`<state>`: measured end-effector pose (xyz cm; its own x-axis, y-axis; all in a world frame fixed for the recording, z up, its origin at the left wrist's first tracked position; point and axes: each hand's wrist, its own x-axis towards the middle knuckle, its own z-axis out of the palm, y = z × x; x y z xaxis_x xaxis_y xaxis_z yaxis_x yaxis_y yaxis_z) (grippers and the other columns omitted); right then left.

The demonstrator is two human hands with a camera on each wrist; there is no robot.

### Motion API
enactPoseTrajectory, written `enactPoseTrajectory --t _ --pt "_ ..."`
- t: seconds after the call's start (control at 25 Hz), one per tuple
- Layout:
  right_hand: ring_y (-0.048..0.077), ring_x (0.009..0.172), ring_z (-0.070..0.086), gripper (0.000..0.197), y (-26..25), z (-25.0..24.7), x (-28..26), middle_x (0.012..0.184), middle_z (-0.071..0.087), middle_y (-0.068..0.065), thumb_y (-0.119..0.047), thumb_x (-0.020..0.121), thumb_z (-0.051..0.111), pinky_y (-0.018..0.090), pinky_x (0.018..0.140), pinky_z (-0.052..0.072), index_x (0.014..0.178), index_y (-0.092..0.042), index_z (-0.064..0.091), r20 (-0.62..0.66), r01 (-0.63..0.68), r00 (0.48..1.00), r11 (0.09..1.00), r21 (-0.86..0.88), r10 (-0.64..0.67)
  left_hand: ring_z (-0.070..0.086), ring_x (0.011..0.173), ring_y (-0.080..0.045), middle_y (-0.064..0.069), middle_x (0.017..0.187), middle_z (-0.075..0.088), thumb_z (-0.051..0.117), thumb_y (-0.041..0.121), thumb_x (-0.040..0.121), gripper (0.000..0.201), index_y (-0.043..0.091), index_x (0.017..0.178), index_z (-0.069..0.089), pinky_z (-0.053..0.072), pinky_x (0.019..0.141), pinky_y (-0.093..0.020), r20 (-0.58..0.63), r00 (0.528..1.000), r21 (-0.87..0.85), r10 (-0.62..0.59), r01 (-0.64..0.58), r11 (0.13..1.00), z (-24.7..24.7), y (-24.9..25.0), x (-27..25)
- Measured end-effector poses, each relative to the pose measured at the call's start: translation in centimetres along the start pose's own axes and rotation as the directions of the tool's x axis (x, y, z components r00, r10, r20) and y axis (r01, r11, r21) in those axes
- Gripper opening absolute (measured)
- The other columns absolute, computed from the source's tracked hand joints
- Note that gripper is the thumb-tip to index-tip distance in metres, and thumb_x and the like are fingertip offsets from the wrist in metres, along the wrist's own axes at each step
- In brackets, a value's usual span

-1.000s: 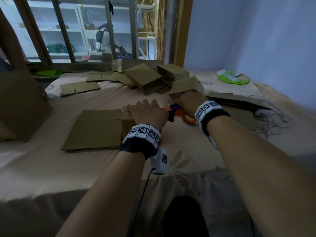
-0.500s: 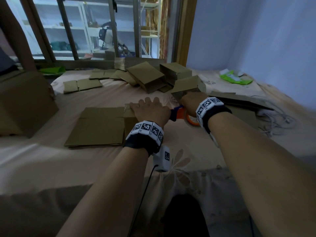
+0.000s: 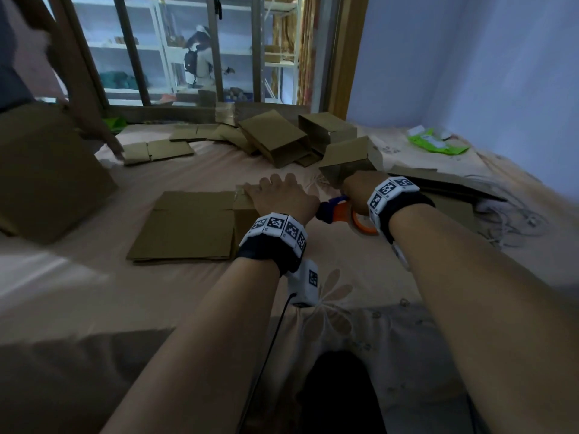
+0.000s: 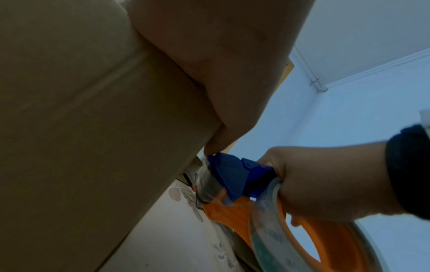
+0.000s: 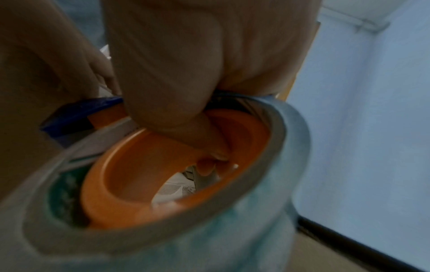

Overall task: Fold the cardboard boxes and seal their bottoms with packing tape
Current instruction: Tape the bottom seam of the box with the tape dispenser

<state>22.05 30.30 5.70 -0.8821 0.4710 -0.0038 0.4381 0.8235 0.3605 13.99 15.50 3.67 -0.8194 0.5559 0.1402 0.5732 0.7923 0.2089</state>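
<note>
A small folded cardboard box (image 3: 242,214) stands on the bed sheet. My left hand (image 3: 279,198) rests flat on its top, fingers spread. In the left wrist view the thumb (image 4: 223,127) lies against the box's side wall (image 4: 93,128). My right hand (image 3: 357,189) grips an orange tape dispenser (image 3: 343,212) with a blue cutter head (image 4: 232,176), whose tip sits at the box's right edge by the thumb. In the right wrist view the fingers (image 5: 186,119) curl through the orange core (image 5: 130,176) of the tape roll (image 5: 244,230).
A flat cardboard blank (image 3: 188,227) lies left of the box. Several folded boxes (image 3: 275,139) are piled at the back. A large cardboard sheet (image 3: 47,177) leans at the left, where another person's hand (image 3: 108,142) reaches in. Cables (image 3: 513,220) and a green packet (image 3: 435,142) are on the right.
My hands have hardly moved; the dispenser stays at the box's right edge. Another person's hand has come in at the far left toward the flat cardboard pieces.
</note>
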Motion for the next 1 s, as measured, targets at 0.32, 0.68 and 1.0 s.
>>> enactPoseTrajectory --t 0.32,0.68,1.0 --pt "0.028 0.077 0.059 0.018 0.7 1.4 -1.3 0.09 0.063 0.012 -0.016 0.093 0.055 0.028 0.065 0.04 0.093 -0.003 0.067 0.117 -0.132 0.987 0.975 0.181 0.112 0.041 0.129 -0.035 -0.012 0.137 0.048 0.041 0.052 0.083 0.06 0.021 0.133 0.048 0.015 0.112 -0.062 -0.026 1.0 0.016 0.014 -0.013 1.0 0.1 0.0 -0.3" --pt "0.022 0.055 0.048 0.034 0.4 5.6 -1.9 0.064 0.054 0.007 -0.034 0.093 0.056 0.025 0.05 0.032 0.067 -0.013 0.052 0.257 -0.288 0.948 0.851 0.44 0.188 0.04 0.131 -0.035 -0.012 0.137 0.049 0.04 0.05 0.084 0.059 0.019 0.133 0.05 0.011 0.113 -0.064 -0.032 0.999 0.005 0.012 -0.012 1.0 0.1 0.0 -0.5" --pt "0.023 0.062 0.058 0.03 -0.2 6.7 -2.2 0.07 0.058 0.007 -0.035 0.088 0.062 0.03 0.066 0.048 0.097 -0.006 0.065 0.244 -0.364 0.929 0.806 0.467 0.278 0.044 0.127 -0.034 -0.011 0.132 0.053 0.037 0.052 0.084 0.056 0.02 0.126 0.056 0.009 0.11 -0.07 -0.057 0.997 0.005 0.047 -0.047 0.999 0.4 -0.1 -0.6"
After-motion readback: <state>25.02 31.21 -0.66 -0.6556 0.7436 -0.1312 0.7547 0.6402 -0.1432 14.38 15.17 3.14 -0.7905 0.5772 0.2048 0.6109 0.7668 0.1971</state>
